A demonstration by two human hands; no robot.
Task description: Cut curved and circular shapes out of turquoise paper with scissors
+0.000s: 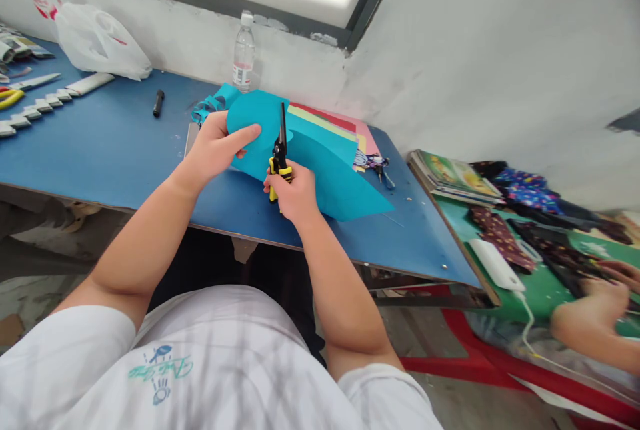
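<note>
My left hand [213, 147] is closed on the left part of a bright blue sheet of paper [330, 173], thumb on top. The sheet curves up off the table, and its right corner droops toward the front edge. Yellow-and-black handled scissors [280, 150] are gripped in my right hand [296, 191]. Their dark blades point away from me, at the sheet's cut edge; whether they are parted is hard to make out. Behind my left hand lie curled blue paper strips [213, 105]. Red, yellow and pink sheets [367, 143] lie stacked beneath the blue one.
On the blue table [100, 163] are a black marker-like cylinder [159, 103], a clear bottle [243, 53], a white plastic bag [97, 40], a folded paper strip [47, 105] and other scissors [25, 88]. Keys with a patterned pouch [373, 162] lie right. Another person's hands [607, 287] work at the green table [545, 297].
</note>
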